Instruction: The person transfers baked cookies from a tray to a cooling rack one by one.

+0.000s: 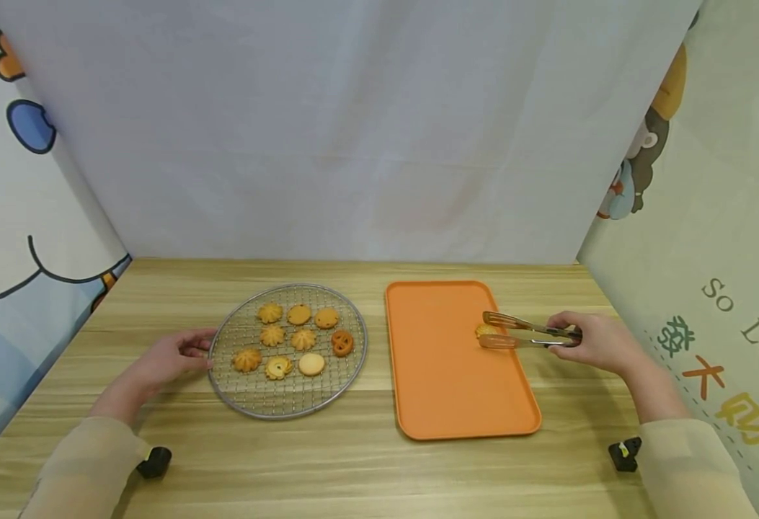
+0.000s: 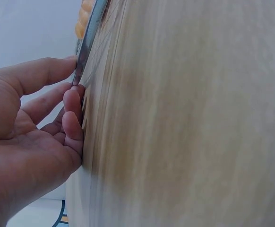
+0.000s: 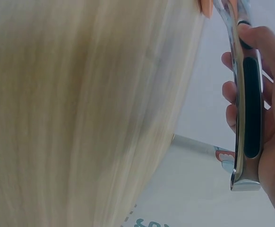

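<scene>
A round wire rack (image 1: 288, 404) on the wooden table carries several golden cookies (image 1: 298, 314). My left hand (image 1: 170, 357) rests on the table with its fingertips touching the rack's left rim (image 2: 83, 52). My right hand (image 1: 596, 341) grips metal tongs (image 1: 525, 333) by their handles (image 3: 246, 118). The orange tips of the tongs sit around one cookie (image 1: 485, 331) on the right side of the orange tray (image 1: 444, 382). Whether the tips squeeze that cookie or only frame it does not show.
White cloth walls off the back, and cartoon-printed panels stand at left and right. Bare wooden tabletop (image 1: 353, 461) lies in front of the rack and tray. Small black wrist cameras (image 1: 154, 461) show at both sleeves.
</scene>
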